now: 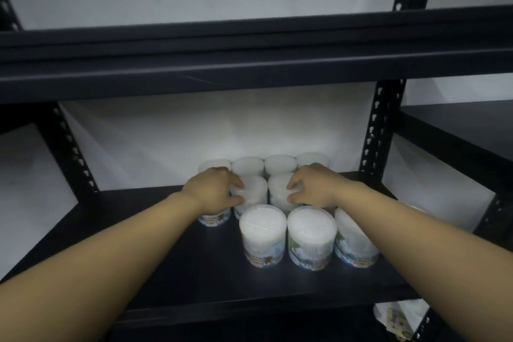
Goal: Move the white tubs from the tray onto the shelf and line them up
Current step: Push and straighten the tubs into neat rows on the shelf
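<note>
Several white tubs with printed labels stand in rows on the dark shelf (177, 272). The back row (279, 164) lines the white wall. In the middle row, my left hand (213, 191) grips a tub (219, 218) at the left end, fingers curled beside the neighbouring tub (254, 189). My right hand (311, 189) curls over the top of a tub on the right, its fingertips touching the tub (279, 189) next to it. Three tubs form the front row: left (263, 233), centre (311, 236), right (352, 241). The tray is out of view.
A dark upper shelf beam (249, 69) hangs low over the tubs. Perforated black uprights stand at the left (72, 153) and right (380, 130). A neighbouring shelf (466, 130) lies to the right. A white packet (399, 316) shows below the shelf's front edge.
</note>
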A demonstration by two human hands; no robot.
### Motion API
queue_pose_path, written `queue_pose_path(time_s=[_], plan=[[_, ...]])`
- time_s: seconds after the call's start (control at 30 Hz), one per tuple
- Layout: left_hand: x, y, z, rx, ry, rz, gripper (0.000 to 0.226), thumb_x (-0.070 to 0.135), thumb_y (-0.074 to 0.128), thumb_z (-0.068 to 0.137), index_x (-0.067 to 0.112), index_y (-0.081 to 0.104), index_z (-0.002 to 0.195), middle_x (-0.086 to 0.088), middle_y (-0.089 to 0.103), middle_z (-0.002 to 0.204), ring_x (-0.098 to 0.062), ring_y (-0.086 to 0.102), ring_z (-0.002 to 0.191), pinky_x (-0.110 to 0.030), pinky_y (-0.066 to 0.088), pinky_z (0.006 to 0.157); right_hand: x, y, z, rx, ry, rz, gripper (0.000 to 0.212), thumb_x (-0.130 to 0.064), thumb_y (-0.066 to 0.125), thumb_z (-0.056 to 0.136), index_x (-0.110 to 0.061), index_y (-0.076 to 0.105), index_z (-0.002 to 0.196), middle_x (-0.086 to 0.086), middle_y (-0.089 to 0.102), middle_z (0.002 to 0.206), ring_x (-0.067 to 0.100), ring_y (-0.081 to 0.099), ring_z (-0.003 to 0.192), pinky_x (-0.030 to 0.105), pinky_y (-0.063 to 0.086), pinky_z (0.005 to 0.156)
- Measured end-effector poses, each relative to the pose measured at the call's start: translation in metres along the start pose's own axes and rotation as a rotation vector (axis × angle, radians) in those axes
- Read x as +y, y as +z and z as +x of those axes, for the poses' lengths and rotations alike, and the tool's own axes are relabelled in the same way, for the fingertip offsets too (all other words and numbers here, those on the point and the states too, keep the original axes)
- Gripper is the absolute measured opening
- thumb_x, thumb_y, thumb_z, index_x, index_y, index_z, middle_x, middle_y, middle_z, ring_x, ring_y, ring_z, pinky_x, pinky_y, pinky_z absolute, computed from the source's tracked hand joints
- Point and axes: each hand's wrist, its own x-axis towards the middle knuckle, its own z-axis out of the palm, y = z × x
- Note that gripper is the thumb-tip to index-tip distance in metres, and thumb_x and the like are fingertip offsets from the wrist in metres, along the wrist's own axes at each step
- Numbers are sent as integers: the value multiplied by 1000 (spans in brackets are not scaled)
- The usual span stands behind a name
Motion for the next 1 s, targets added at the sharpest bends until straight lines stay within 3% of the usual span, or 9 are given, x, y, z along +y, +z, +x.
queue_pose_path(time_s=[0.27, 0.47, 0.63, 0.8, 1.0], plan=[[6, 10, 6, 10, -57, -10, 29, 34, 68, 91, 31, 72, 120, 9, 68, 127, -15, 63, 113, -31, 49, 100, -3, 8, 2, 49, 26, 4, 43, -45, 67, 91, -25, 67, 129, -4, 63, 133, 17, 60, 115, 25, 44, 87], [13, 15, 6, 37, -46, -9, 27, 35, 66, 92, 36, 72, 118, 15, 66, 129, -13, 62, 114, -26, 47, 99, 3, 7, -4, 82, 7, 7, 26, -38, 67, 93, -23, 76, 112, -9, 68, 119, 14, 60, 109, 27, 45, 88], [24, 16, 8, 53, 0, -5, 28, 34, 64, 93, 33, 72, 120, 14, 67, 129, -14, 62, 114, -23, 45, 97, 11, 3, -12, 79, 11, 36, 25, -35, 68, 92, -22, 78, 110, -9, 72, 117, 12, 64, 106, 25, 48, 92], [37, 14, 13, 40, 36, -15, 29, 32, 62, 94, 31, 73, 120, 13, 67, 130, -14, 62, 116, -16, 39, 92, 21, -1, -25, 110, 37, 62, 25, -34, 69, 91, -22, 78, 111, -10, 73, 117, 10, 64, 107, 18, 41, 84], [55, 11, 24, -28, 31, -16, 27, 34, 65, 89, 34, 74, 115, 14, 71, 121, -12, 65, 110, -27, 51, 97, 32, -6, -35, 100, 94, 62, 27, -35, 69, 93, -22, 75, 116, -8, 69, 121, 5, 55, 96, 14, 36, 74]])
